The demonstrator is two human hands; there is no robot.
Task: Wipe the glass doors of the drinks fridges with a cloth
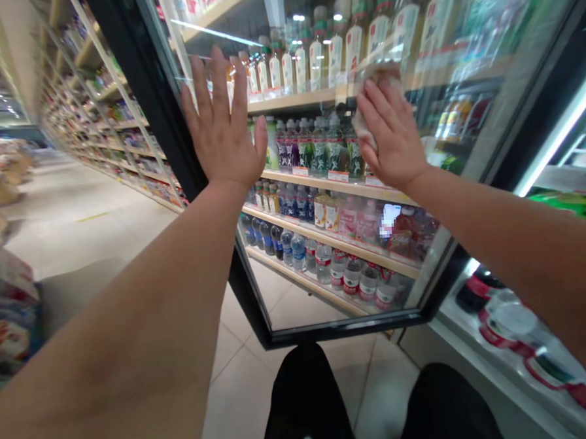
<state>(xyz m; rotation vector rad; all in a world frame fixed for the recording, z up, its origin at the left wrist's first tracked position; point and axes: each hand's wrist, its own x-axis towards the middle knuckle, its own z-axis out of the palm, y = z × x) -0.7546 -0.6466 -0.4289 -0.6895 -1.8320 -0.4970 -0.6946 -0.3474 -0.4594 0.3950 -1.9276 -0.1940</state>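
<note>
A glass cooler door (350, 318) in a black frame stands swung out in front of me. My left hand (223, 128) lies flat near its left frame, fingers spread and holding nothing. Toward the upper right of the pane, my right hand (391, 126) presses a pale crumpled cloth (364, 125) to the glass. The cloth shows around the fingers and is partly covered by the hand. Through the glass appear shelves of bottles (335, 145), with reflections over them.
To the right, the lit cooler holds bottles with red-and-white labels (509, 319). Long stocked shelves (100, 92) run down the left beside a pale tiled floor (90, 197). Packaged goods (7, 300) stand at the lower left. My knees (307, 395) are below the door.
</note>
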